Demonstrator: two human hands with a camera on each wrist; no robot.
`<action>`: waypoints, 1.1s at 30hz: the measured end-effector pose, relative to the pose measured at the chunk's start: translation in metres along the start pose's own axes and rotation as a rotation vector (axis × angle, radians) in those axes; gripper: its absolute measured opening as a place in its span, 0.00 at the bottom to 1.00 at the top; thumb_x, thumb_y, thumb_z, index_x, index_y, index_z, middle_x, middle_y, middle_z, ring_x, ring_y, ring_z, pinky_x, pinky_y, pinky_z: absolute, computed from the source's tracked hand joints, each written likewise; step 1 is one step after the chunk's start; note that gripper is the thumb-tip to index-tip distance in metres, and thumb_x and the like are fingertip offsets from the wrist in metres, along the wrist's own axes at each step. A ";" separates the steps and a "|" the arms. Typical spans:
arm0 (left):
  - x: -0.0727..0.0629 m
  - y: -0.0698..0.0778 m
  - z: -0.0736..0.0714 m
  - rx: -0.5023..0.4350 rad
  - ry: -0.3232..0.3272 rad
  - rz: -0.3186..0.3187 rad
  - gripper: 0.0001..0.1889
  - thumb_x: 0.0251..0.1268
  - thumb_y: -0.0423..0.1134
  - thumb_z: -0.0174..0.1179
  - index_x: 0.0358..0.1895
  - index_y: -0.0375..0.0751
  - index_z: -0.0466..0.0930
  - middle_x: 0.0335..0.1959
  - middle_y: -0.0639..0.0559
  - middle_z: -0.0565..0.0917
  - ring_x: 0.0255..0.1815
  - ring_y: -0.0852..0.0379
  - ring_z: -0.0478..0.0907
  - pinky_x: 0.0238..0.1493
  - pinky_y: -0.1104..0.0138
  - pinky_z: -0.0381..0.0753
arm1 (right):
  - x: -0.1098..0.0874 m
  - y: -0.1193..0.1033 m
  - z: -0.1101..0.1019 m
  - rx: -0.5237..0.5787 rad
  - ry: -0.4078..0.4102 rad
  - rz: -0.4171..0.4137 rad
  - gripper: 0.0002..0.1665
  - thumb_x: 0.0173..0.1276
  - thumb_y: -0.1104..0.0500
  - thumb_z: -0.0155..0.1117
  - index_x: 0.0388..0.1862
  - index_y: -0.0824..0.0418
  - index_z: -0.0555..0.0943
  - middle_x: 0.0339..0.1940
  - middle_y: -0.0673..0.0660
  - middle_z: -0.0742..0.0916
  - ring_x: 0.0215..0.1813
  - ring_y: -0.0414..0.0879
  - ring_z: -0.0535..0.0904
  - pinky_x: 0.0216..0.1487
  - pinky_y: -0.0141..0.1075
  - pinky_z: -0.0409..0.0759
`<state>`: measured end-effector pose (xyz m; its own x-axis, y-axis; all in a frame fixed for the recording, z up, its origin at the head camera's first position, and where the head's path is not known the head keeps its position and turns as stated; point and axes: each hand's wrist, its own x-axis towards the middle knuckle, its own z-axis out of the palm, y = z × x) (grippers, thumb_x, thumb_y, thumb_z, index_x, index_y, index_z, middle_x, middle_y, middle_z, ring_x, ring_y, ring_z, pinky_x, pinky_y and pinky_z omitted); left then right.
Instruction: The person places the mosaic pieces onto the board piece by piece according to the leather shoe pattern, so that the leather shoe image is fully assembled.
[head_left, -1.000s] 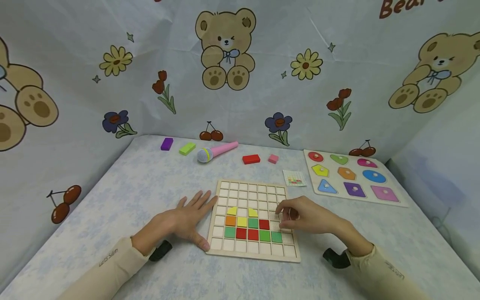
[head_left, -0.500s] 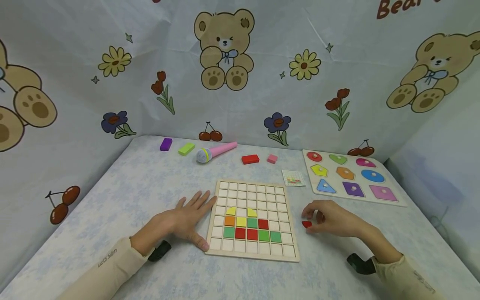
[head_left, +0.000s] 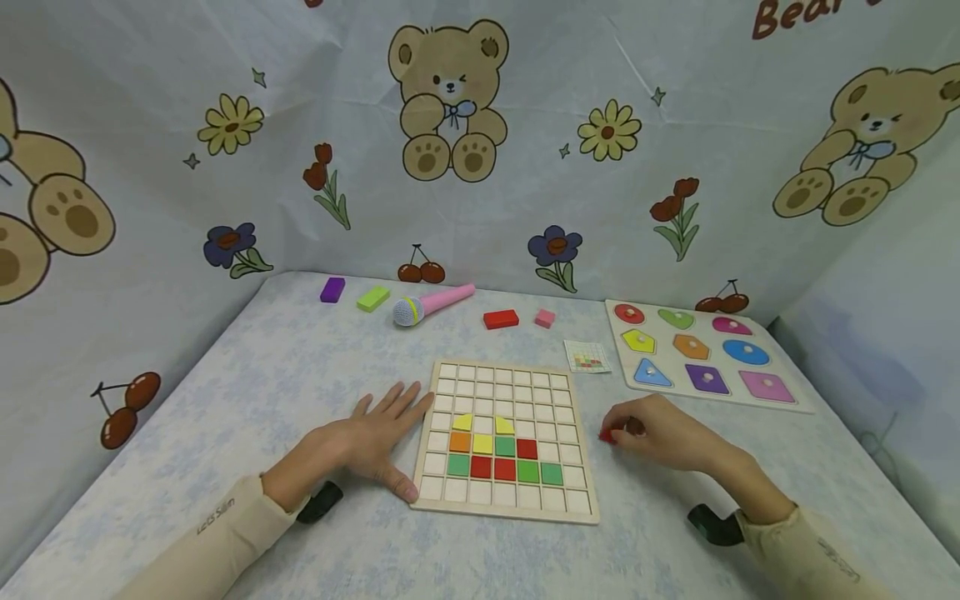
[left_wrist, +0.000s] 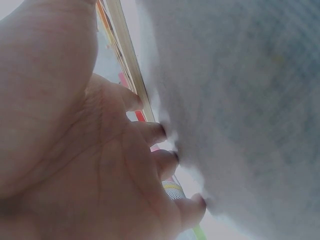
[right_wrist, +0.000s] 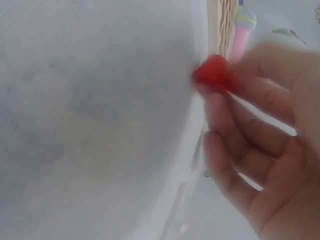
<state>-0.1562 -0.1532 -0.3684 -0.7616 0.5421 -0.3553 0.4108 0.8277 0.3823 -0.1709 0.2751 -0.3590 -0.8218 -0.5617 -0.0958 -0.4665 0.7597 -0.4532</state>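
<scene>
A wooden grid board (head_left: 517, 507) lies in the middle of the table, with red, green, yellow and orange tiles in several of its cells. At its left edge rests my left hand (head_left: 372, 442), fingers spread, thumb near the lower left corner; the left wrist view has the fingertips along the board's wooden side (left_wrist: 131, 60). Just right of the board, my right hand (head_left: 660, 433) pinches a small red tile (right_wrist: 215, 72) between thumb and fingers. The fingers partly cover that tile in the head view, and it is blurred in the right wrist view.
A small pattern card (head_left: 588, 357) lies beyond the board's upper right corner, beside a shape puzzle board (head_left: 712, 398). Along the back are a toy microphone (head_left: 435, 303), a purple block (head_left: 332, 290), a lime block (head_left: 372, 298), a red block (head_left: 500, 319) and a pink block (head_left: 544, 317).
My right hand has moved from over the board's right side to the table beside it and now holds a red tile, slightly turned since half a second ago. The left hand stays put.
</scene>
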 end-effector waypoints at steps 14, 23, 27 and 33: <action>0.000 0.000 0.001 0.001 0.001 -0.006 0.71 0.42 0.71 0.72 0.83 0.44 0.36 0.83 0.41 0.35 0.83 0.39 0.29 0.75 0.34 0.34 | 0.023 -0.027 0.008 0.116 0.034 -0.090 0.04 0.67 0.61 0.70 0.39 0.53 0.82 0.36 0.44 0.86 0.39 0.38 0.82 0.44 0.31 0.83; -0.001 0.001 0.000 -0.001 0.006 -0.002 0.71 0.42 0.70 0.72 0.83 0.44 0.36 0.83 0.41 0.35 0.83 0.38 0.30 0.75 0.34 0.35 | 0.033 -0.038 0.017 0.182 -0.060 -0.129 0.04 0.70 0.58 0.68 0.41 0.54 0.83 0.34 0.44 0.86 0.36 0.37 0.78 0.40 0.31 0.81; -0.001 0.001 0.000 0.001 0.008 0.000 0.71 0.42 0.70 0.72 0.83 0.44 0.36 0.83 0.40 0.35 0.83 0.38 0.30 0.75 0.34 0.35 | 0.035 -0.040 0.021 0.211 -0.091 -0.144 0.04 0.70 0.59 0.68 0.41 0.57 0.83 0.33 0.46 0.86 0.35 0.37 0.78 0.38 0.30 0.80; 0.000 0.000 0.000 -0.002 0.002 0.000 0.71 0.43 0.70 0.72 0.83 0.43 0.36 0.83 0.40 0.35 0.83 0.38 0.30 0.75 0.34 0.35 | 0.036 -0.045 0.024 0.194 -0.096 -0.123 0.02 0.70 0.60 0.67 0.40 0.56 0.83 0.31 0.45 0.86 0.33 0.36 0.77 0.36 0.29 0.78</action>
<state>-0.1559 -0.1537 -0.3687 -0.7625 0.5421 -0.3531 0.4099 0.8271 0.3845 -0.1715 0.2134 -0.3636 -0.7237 -0.6814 -0.1090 -0.4815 0.6118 -0.6276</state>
